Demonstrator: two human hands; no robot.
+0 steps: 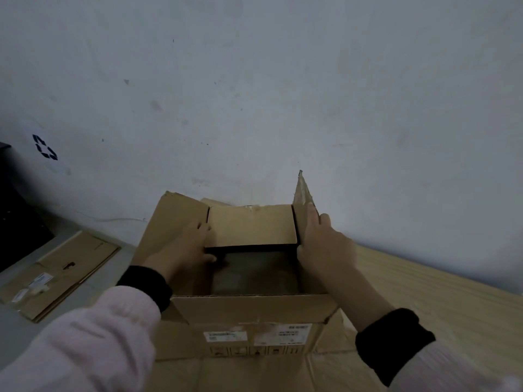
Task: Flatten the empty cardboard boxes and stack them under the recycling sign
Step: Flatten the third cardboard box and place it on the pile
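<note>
A person leans over an open cardboard box [254, 312] that stands against a pale wall [254, 80]. The left hand [184, 247] lies spread on the box's left flap [172, 222], its thumb curled around the near edge of the far flap [252, 226], which folds inward over the opening. The right hand [325, 244] presses flat and open against the inner face of the upright right flap [304, 199], with its thumb at the far flap's corner. The inside of the box is dark and hard to read. Its lower part is cut off by the frame, and the printed labels [257, 335] on its near side are too blurred to read. To the left, a flattened box [70, 264] lies on the grey floor [17, 335] beneath a small black recycling sign [45, 147] on the wall. A dark object [17, 210] at the far left is cropped and unclear. Pale wood [438, 301] shows at the right
</note>
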